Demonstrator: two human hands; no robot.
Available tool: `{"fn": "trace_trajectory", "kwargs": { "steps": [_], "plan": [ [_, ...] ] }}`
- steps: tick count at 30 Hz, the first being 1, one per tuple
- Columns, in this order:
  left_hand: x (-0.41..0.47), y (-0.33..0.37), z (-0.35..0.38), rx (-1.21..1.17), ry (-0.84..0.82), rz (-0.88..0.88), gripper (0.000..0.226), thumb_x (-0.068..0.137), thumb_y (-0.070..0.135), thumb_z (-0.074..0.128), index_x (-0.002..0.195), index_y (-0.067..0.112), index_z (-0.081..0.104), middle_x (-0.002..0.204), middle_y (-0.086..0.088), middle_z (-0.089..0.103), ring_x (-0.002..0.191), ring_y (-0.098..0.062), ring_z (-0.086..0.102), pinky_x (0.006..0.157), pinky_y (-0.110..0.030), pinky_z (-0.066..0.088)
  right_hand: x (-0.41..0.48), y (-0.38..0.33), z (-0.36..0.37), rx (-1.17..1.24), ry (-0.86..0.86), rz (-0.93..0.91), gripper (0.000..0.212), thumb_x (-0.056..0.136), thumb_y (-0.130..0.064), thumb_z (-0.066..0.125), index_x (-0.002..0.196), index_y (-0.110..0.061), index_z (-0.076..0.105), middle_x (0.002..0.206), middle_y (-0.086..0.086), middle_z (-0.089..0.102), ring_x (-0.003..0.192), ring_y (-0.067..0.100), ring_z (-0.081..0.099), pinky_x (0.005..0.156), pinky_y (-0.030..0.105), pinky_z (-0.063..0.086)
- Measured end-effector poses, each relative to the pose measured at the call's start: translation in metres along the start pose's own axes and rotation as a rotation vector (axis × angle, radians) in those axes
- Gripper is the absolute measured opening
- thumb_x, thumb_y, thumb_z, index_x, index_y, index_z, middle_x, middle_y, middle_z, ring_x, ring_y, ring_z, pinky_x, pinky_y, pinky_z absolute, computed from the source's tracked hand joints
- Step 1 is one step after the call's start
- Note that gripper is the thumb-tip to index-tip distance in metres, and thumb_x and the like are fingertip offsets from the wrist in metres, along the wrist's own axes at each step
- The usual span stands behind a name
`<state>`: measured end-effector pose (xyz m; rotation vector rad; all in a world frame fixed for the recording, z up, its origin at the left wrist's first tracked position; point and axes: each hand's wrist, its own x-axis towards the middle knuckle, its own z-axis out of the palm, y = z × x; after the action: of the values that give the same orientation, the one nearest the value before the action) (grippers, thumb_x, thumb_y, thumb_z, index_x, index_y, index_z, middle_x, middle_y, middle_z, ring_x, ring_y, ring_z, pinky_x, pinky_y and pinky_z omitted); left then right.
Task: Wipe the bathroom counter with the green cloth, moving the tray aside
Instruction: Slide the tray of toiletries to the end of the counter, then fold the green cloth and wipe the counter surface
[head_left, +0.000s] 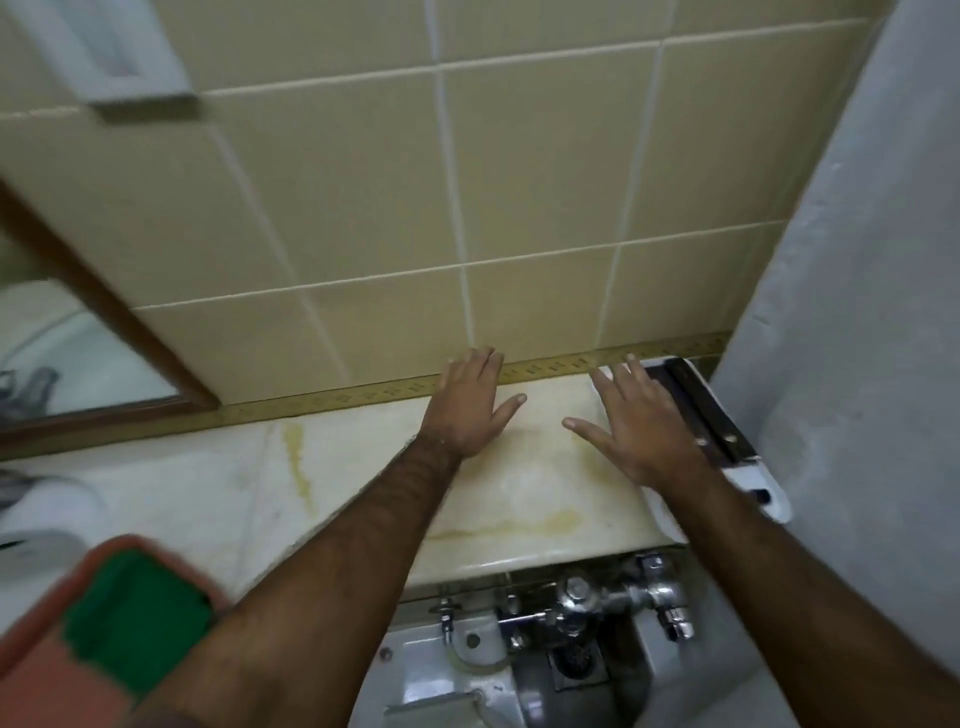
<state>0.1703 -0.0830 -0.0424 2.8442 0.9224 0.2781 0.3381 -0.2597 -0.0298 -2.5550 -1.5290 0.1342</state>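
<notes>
Both hands are spread flat and hold nothing: the left hand on the bench near its back edge, the right hand beside the white tray at the right end. Next, grip the tray's rim with both and slide it. The green cloth, bright and folded, sits in an orange container off the front-left corner.

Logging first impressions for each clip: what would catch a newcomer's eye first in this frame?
Two bare forearms reach over the pale marble counter, the left hand and right hand spread open and empty near the tiled wall. The green cloth sits untouched in an orange container at bottom left. A white tray lies at the counter's right end, beside the right hand.
</notes>
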Motion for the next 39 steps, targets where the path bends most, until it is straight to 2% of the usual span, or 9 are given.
{"fn": "trace_trajectory", "kwargs": {
  "steps": [7, 13, 18, 21, 25, 28, 32, 36, 39],
  "plan": [
    [-0.121, -0.145, -0.075, 0.096, 0.088, -0.329, 0.080, 0.098, 0.065, 0.034, 0.159, 0.013, 0.026, 0.167, -0.004, 0.023, 0.156, -0.024, 0.016, 0.125, -0.049, 0.011, 0.023, -0.177, 0.011, -0.101, -0.018, -0.295, 0.102, 0.086, -0.084, 0.014, 0.163, -0.018, 0.028, 0.171, 0.014, 0.024, 0.160, 0.032, 0.012, 0.125, 0.053, 0.022],
    [-0.247, -0.262, -0.083, 0.182, -0.013, -0.639, 0.088, 0.095, 0.071, 0.026, 0.163, 0.016, 0.013, 0.171, -0.005, 0.012, 0.158, -0.025, 0.008, 0.126, -0.052, 0.009, -0.008, -0.329, 0.059, -0.011, -0.142, -0.544, 0.094, 0.094, -0.076, 0.035, 0.165, -0.016, 0.021, 0.173, 0.013, 0.017, 0.160, 0.032, 0.009, 0.127, 0.048, 0.019],
    [-0.320, -0.305, -0.065, 0.141, -0.034, -0.810, 0.077, 0.097, 0.062, 0.041, 0.153, 0.009, 0.036, 0.155, -0.013, 0.042, 0.143, -0.030, 0.038, 0.117, -0.047, 0.032, -0.045, -0.420, 0.093, -0.035, -0.350, -0.649, 0.061, 0.099, -0.057, 0.050, 0.138, -0.013, 0.062, 0.144, 0.013, 0.054, 0.133, 0.030, 0.049, 0.107, 0.042, 0.046],
    [-0.336, -0.312, -0.055, -0.009, -0.088, -0.893, 0.060, 0.096, 0.057, 0.051, 0.134, 0.011, 0.059, 0.137, -0.009, 0.058, 0.121, -0.027, 0.057, 0.103, -0.041, 0.046, -0.064, -0.453, 0.106, -0.126, -0.453, -0.582, 0.050, 0.101, -0.051, 0.053, 0.118, -0.007, 0.070, 0.117, 0.012, 0.065, 0.112, 0.031, 0.063, 0.090, 0.042, 0.054],
    [-0.335, -0.315, -0.049, -0.139, -0.066, -0.972, 0.050, 0.089, 0.048, 0.069, 0.123, 0.011, 0.068, 0.131, -0.008, 0.063, 0.118, -0.026, 0.061, 0.105, -0.037, 0.049, -0.078, -0.474, 0.117, -0.098, -0.447, -0.376, 0.035, 0.095, -0.036, 0.068, 0.117, -0.009, 0.070, 0.115, 0.011, 0.069, 0.104, 0.030, 0.070, 0.083, 0.039, 0.058],
    [-0.327, -0.316, -0.050, -0.291, -0.067, -1.043, 0.026, 0.088, 0.032, 0.075, 0.104, 0.012, 0.071, 0.109, -0.008, 0.074, 0.098, -0.026, 0.070, 0.081, -0.028, 0.049, -0.080, -0.482, 0.120, -0.012, -0.441, -0.237, 0.022, 0.093, -0.018, 0.066, 0.113, -0.010, 0.071, 0.111, 0.009, 0.072, 0.099, 0.029, 0.073, 0.079, 0.037, 0.060],
    [-0.322, -0.316, -0.056, -0.513, -0.030, -1.104, 0.012, 0.087, 0.024, 0.068, 0.080, 0.015, 0.064, 0.084, -0.001, 0.070, 0.073, -0.019, 0.063, 0.063, -0.024, 0.044, -0.081, -0.482, 0.116, 0.306, -0.421, -0.089, 0.021, 0.079, -0.020, 0.070, 0.099, -0.015, 0.071, 0.098, 0.004, 0.071, 0.090, 0.025, 0.071, 0.070, 0.032, 0.058],
    [-0.315, -0.298, -0.073, -0.774, 0.246, -1.121, 0.016, 0.081, 0.030, 0.069, 0.078, 0.015, 0.072, 0.071, 0.002, 0.073, 0.073, -0.019, 0.072, 0.053, -0.023, 0.045, -0.077, -0.471, 0.095, 0.770, -0.299, 0.046, 0.012, 0.072, -0.016, 0.076, 0.081, -0.017, 0.068, 0.071, -0.003, 0.064, 0.061, 0.011, 0.060, 0.050, 0.021, 0.049],
    [-0.288, -0.280, -0.091, -0.772, 0.348, -1.053, 0.016, 0.078, 0.035, 0.071, 0.073, 0.020, 0.067, 0.068, 0.006, 0.070, 0.066, -0.011, 0.068, 0.050, -0.021, 0.045, -0.065, -0.446, 0.076, 1.050, -0.207, 0.191, 0.011, 0.076, -0.013, 0.076, 0.084, -0.012, 0.070, 0.077, 0.004, 0.069, 0.073, 0.019, 0.071, 0.065, 0.036, 0.066]
  ]
}}
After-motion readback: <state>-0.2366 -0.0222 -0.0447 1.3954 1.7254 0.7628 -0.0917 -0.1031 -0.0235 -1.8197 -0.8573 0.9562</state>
